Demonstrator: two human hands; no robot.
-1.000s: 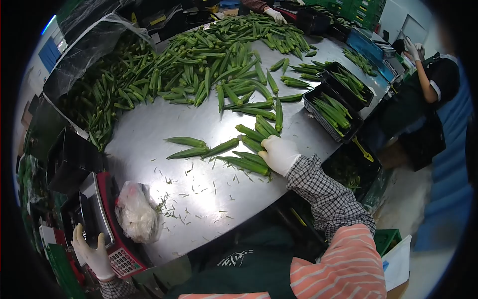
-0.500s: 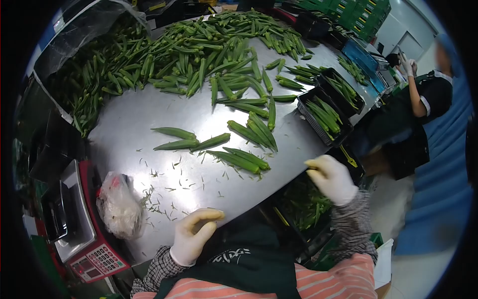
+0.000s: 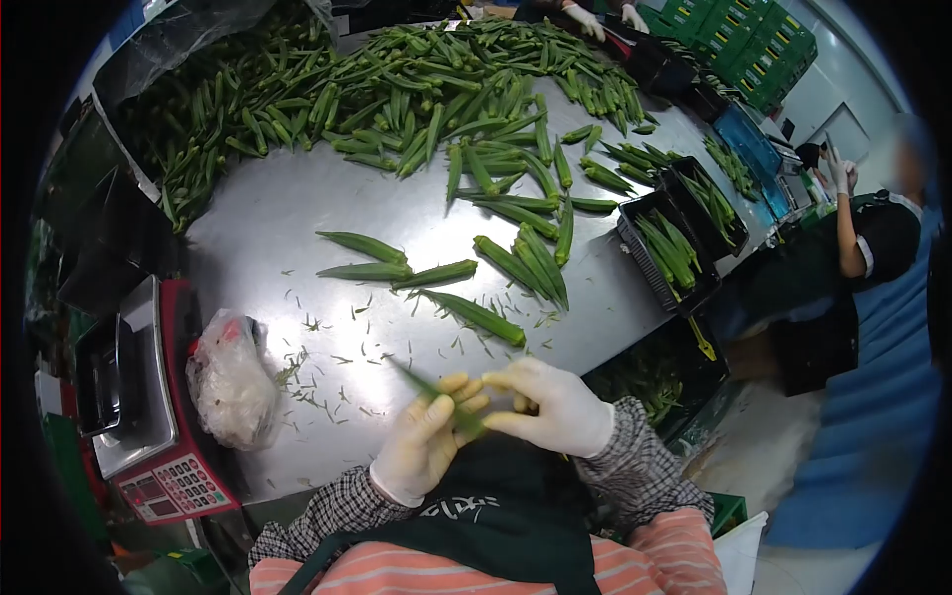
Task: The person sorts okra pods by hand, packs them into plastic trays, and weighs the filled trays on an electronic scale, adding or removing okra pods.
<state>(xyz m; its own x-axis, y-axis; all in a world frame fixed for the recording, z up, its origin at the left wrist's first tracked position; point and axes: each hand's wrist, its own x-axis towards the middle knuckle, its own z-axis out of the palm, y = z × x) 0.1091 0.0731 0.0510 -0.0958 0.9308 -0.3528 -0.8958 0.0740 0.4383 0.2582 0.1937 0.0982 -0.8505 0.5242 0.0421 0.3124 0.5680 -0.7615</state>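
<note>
My left hand, in a white glove, is closed on an okra pod above the near edge of the table. The pod is blurred and its thin tip points up and to the left. My right hand, also gloved, meets it from the right, with thumb and fingers closed at the pod's stem end. The exact contact there is smeared. Just beyond my hands, a single okra pod lies among green trimmings. Farther off are a group of three okra pods and another small cluster.
A large okra heap covers the back of the metal table. Black trays of okra stand at right, above a crate. At left are a red scale and a plastic bag. A co-worker stands at right.
One okra pod has left the table and is now in my left hand. My right hand has moved left from above the crate to meet it. The view has shifted slightly.
</note>
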